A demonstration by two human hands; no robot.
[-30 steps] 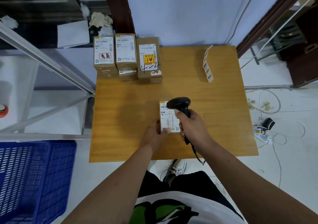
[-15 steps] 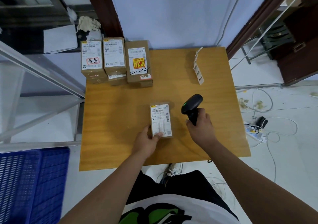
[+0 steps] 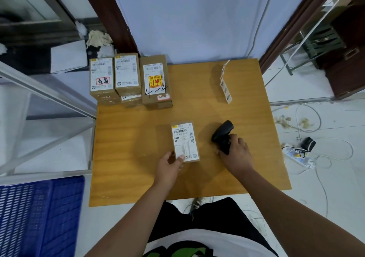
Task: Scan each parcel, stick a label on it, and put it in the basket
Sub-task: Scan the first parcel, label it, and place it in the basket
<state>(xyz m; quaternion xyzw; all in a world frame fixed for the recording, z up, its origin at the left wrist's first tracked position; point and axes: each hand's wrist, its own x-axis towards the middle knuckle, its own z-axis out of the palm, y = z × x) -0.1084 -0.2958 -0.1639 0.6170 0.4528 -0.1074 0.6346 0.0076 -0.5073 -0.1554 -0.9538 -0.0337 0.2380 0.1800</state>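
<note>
Nearest, at the bottom edge of the frame, a white shirt (image 3: 197,243) with a green and black print is seen. Just above it a shoe (image 3: 198,201) is glimpsed on the pale floor below the near edge of the tabletop (image 3: 128,168). In the lower left corner a blue slatted basket (image 3: 39,217) is set on the floor, apart from the tabletop; what it holds cannot be told.

Two bare forearms are stretched up from the bottom of the frame. Slightly below the centre, a small brown parcel (image 3: 184,141) is laid flat on the tabletop with its white shipping label upward. Its near left corner is pinched by the left hand (image 3: 169,167), the thumb being pressed on the label and the fingers set against the left side. To the right of the parcel, and apart from it, the handle of a black scanner (image 3: 222,136) is gripped by the right hand (image 3: 236,152), with the scanner's head pointed toward the upper right. Whether the scanner rests on the wood cannot be told.

On the floor at the right of the frame a power strip (image 3: 296,156) is surrounded by loose cables.

Farther off, above and left of centre, stacked parcels (image 3: 128,79) are grouped at the far left corner of the tabletop; the rightmost is marked "4-4". At the upper right of the tabletop a white strip of labels (image 3: 225,83) is laid, with its far end curled up. Beyond, a pale blue wall (image 3: 187,19) is framed by dark wood.
</note>
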